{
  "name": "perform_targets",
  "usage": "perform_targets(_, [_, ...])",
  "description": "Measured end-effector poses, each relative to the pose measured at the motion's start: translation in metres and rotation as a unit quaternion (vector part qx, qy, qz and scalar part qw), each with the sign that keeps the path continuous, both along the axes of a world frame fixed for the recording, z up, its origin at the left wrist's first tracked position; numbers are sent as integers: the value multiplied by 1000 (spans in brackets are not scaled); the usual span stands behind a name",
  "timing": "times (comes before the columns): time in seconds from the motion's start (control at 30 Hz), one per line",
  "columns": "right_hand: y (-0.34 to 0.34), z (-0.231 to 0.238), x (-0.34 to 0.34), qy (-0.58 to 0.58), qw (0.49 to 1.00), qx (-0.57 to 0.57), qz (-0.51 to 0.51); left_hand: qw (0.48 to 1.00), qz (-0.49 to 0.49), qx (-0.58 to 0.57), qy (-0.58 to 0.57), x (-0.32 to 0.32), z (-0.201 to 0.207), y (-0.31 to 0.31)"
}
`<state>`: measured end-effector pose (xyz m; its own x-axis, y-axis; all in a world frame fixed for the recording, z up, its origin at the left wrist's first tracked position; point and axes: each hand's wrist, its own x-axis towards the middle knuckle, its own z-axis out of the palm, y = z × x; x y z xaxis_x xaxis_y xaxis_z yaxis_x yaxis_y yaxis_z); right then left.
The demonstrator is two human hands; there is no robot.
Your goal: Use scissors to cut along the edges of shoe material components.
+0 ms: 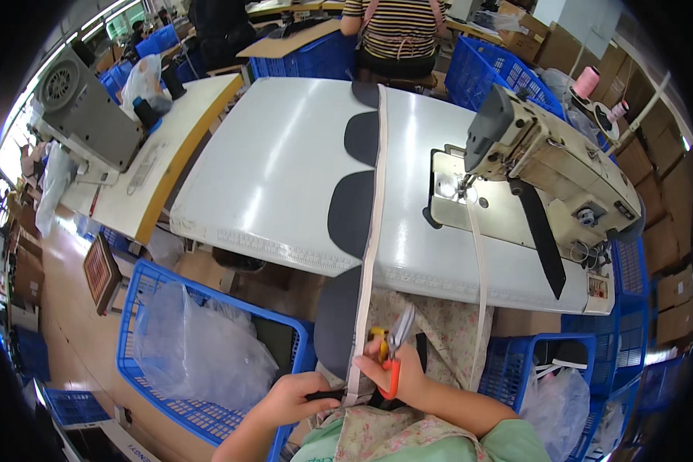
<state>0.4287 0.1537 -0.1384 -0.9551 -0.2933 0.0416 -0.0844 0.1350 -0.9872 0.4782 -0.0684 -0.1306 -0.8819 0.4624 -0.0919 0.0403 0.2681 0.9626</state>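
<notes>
A long pale pink strip (pixel 377 192) with dark grey rounded fabric pieces (pixel 354 215) along its left side runs from the table's far edge down to my lap. My left hand (pixel 294 394) is closed on a dark fabric piece (pixel 327 395) beside the strip's near end. Scissors (pixel 393 377) with orange and yellow handles are in my right hand (pixel 404 373), blades up and slightly blurred. That hand's thumb lies against the strip. A floral cloth (pixel 431 331) covers my lap beneath both hands.
A sewing machine (pixel 547 162) stands on the white table (pixel 246 169) to the right, a narrow pale strip (pixel 479 269) hanging from its needle area. Blue baskets (pixel 208 416) with plastic bags flank me. Another machine (pixel 85 108) is at left. Someone in a striped top (pixel 402 31) sits beyond the table.
</notes>
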Motion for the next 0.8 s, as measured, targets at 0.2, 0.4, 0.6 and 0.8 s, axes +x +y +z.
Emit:
perform_targets(0.2, [-10,36,-11,-62,997,-3,36,976,136,10,170,25,-4,1])
perform_targets(0.4, [-9,38,-9,-131,990,-10,47,953,161,-57,251,26,14,-1])
perform_targets(0.6, [22,45,-14,-132,974,49,178,987,2,49,151,6,24,-5])
perform_targets(0.8, [106,56,-17,-99,880,257,386,973,17,-24,228,1,28,-13])
